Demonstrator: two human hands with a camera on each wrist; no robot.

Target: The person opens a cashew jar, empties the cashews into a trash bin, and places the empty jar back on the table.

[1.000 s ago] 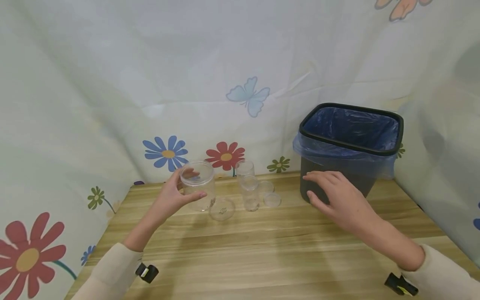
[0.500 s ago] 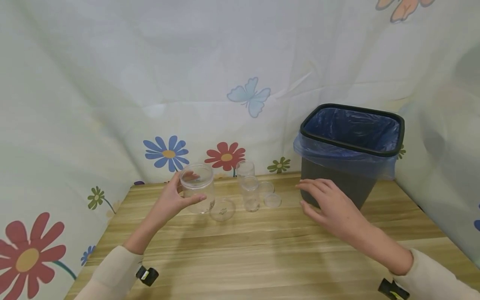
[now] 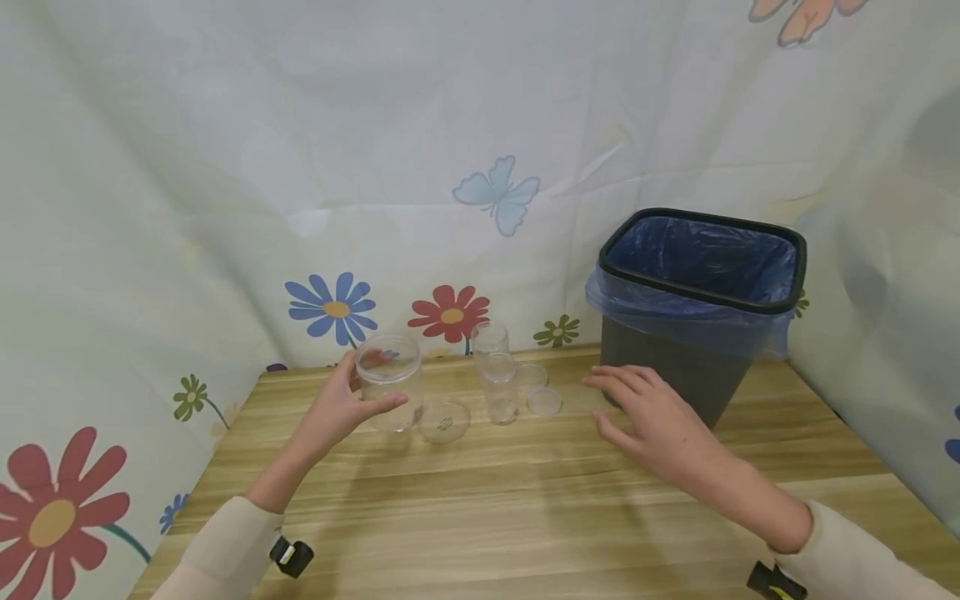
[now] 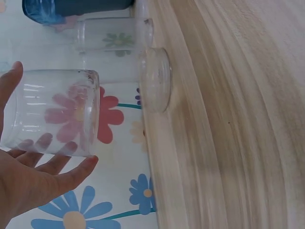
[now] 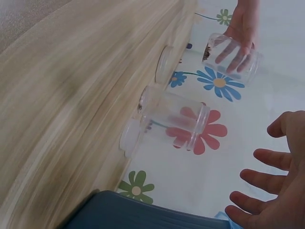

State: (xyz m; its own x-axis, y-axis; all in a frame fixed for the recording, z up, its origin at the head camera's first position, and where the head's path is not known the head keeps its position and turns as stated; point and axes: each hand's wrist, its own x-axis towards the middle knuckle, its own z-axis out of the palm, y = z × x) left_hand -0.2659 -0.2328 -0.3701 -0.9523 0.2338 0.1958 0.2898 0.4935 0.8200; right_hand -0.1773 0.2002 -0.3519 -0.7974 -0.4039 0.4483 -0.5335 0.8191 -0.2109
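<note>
My left hand grips a large clear jar around its side, fingers behind and thumb in front. The jar is upright, its top uncovered, and the left wrist view shows its base raised off the table. Small dark bits show at its bottom in the right wrist view. A large clear lid lies just right of the jar. Two slimmer clear jars, the front one and the rear one, stand beyond it, with two small clear lids beside them. My right hand hovers with spread fingers, holding nothing.
A dark grey bin lined with a blue bag stands at the right, just behind my right hand. Flowered cloth hangs behind and along both sides of the wooden table.
My left hand has brought the large jar slightly toward me and a little left. My right hand has drifted left and nearer, away from the bin. The small jars and lids stay put.
</note>
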